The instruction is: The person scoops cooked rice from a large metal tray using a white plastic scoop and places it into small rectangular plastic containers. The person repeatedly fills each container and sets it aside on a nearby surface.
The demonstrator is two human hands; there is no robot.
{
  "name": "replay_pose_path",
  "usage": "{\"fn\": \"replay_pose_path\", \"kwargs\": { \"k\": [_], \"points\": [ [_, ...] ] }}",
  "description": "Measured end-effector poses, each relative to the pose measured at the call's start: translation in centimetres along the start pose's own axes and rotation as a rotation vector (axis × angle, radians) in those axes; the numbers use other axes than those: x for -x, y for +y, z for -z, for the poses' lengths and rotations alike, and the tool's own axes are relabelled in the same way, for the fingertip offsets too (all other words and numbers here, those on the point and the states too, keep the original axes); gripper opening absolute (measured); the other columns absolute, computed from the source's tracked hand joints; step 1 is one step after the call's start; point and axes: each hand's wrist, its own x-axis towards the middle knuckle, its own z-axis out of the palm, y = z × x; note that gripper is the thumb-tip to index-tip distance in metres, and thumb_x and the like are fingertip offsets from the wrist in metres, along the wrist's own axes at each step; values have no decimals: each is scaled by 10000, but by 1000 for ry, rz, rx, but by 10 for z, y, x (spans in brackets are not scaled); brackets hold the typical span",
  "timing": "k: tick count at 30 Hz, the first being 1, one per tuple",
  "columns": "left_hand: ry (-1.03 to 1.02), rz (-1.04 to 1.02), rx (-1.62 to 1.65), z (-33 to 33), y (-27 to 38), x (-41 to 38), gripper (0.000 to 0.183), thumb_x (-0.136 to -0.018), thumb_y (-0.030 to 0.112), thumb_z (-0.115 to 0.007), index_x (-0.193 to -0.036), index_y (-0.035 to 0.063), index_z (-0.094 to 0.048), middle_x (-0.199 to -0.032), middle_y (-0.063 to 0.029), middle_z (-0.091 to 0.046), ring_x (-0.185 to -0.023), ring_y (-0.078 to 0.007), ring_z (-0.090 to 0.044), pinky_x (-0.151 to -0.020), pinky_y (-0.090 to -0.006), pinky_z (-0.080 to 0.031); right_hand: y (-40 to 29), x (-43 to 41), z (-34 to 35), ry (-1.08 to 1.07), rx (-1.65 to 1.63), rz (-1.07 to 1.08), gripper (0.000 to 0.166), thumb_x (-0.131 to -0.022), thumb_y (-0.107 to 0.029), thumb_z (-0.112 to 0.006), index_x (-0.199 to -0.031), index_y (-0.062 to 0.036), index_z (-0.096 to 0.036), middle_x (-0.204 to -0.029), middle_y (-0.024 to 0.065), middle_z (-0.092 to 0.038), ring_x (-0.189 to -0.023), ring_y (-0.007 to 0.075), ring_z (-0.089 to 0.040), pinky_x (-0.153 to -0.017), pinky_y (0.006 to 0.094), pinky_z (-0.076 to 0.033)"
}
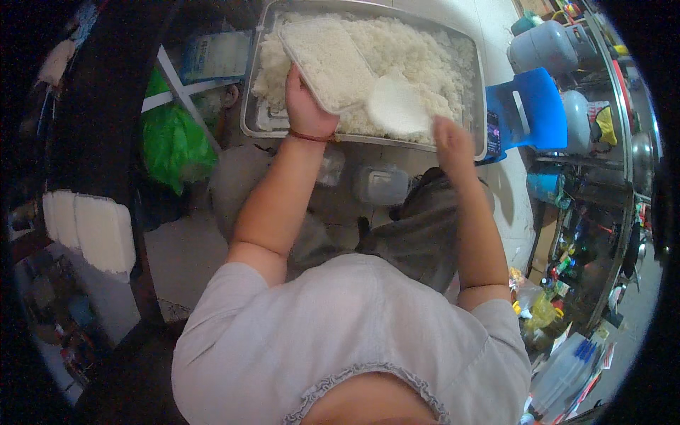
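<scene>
My left hand (311, 106) holds a clear rectangular plastic container (332, 64) from its near left side, tilted over the tray. Packed white rice fills it up to about the rim. My right hand (454, 143), blurred, grips a white rice paddle (398, 106) at the tray's near right part. The paddle's broad blade lies close to the container's right corner; whether they touch I cannot tell. Below both is a large metal tray (481, 79) with a heap of cooked white rice (409, 48). The tray's metal bottom shows at its near left corner.
A blue plastic stool (536, 111) stands right of the tray, with a phone (493, 133) on it. Gas cylinders (547, 48) and a cluttered shelf line the right. A green plastic bag (175, 143) hangs at left. Filled white containers (87, 231) stand in a row farther left.
</scene>
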Motion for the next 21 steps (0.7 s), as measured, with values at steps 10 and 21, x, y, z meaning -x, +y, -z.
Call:
{"fn": "replay_pose_path", "kwargs": {
  "k": [10, 21],
  "points": [
    [23, -60, -26, 1, 24, -3, 516, -830, 413, -340, -1240, 107, -401, -1251, -86, -433, -1151, -304, -401, -959, -474, -299, 38, -29, 19, 8, 533, -338, 428, -888, -365, -283, -830, -94, -610, -798, 141, -616, -732, 340, -593, -633, 452, -457],
    [13, -49, -50, 1, 31, -3, 520, -843, 431, -337, -1250, 111, -387, -1266, -80, -419, -1158, -296, -397, -960, -463, -311, 16, -84, -52, -53, 354, -190, 450, -874, -381, -300, -786, -70, -613, -767, 149, -610, -728, 338, -580, -638, 454, -444]
  ]
}}
